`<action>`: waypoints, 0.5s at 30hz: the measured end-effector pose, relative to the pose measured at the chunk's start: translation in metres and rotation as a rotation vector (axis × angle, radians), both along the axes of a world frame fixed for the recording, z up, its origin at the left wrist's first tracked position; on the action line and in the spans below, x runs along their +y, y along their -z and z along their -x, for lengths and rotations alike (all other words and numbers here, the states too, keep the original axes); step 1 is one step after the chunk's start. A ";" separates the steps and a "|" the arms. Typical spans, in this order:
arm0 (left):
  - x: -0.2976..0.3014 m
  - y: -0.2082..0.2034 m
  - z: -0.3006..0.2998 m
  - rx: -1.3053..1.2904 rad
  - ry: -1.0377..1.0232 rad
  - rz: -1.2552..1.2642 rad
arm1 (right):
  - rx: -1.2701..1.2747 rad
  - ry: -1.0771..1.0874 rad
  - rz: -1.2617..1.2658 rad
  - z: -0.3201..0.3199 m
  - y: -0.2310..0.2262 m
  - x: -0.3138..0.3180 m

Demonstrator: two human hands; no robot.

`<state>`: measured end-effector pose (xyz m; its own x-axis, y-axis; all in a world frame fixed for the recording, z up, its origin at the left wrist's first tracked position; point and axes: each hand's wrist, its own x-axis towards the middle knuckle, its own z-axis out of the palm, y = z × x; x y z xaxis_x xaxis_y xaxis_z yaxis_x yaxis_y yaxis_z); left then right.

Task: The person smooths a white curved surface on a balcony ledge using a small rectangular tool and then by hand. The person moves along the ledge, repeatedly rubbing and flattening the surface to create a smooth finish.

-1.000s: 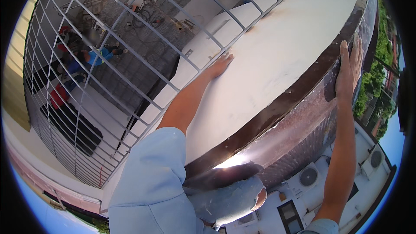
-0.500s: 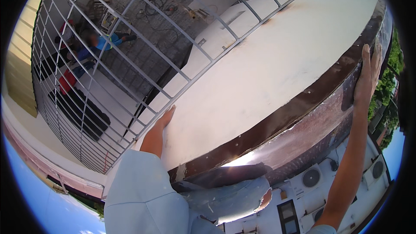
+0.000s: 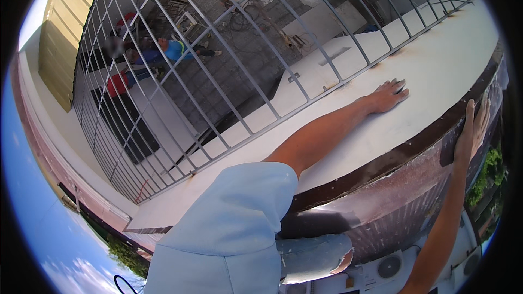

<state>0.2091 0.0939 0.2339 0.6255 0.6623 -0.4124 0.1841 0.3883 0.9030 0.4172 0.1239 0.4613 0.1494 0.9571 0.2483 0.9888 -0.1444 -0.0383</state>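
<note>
My left hand lies on the white top of a curved ledge, palm down with the fingers apart, and holds nothing. My left arm reaches across the ledge from a light blue sleeve. At the far right, my right hand presses against the ledge's outer side, fingers stretched out along the dark brown edge strip. Below that strip is a worn, reddish-brown outer face. My knee in torn pale jeans shows beside this outer face.
Grey metal bars stand along the ledge's inner side. Through them, far below, are people, one in a bright blue top, plus cables and boards. Outside the ledge are air-conditioner units, a lower white wall and trees.
My left hand has moved forward and right along the ledge, from beside the bars' foot. My right hand stays on the outer edge. The view has shifted, showing more of the bars.
</note>
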 end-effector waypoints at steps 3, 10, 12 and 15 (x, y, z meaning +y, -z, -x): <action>-0.001 -0.004 -0.004 -0.050 -0.024 -0.030 | -0.007 -0.011 -0.006 -0.001 -0.001 0.001; -0.269 0.073 0.235 0.444 -0.047 0.475 | -0.100 0.032 -0.003 -0.008 0.004 -0.002; -0.354 0.050 0.318 0.609 0.054 0.591 | -0.055 0.029 -0.018 -0.011 0.005 -0.002; -0.405 0.017 0.363 0.759 0.090 0.794 | -0.042 0.049 -0.007 -0.011 0.005 -0.001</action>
<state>-0.1544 -0.3115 0.2172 0.0621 0.0029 -0.9981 0.6424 0.7652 0.0422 0.4283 0.1227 0.4567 0.1857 0.9470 0.2621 0.9812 -0.1929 0.0018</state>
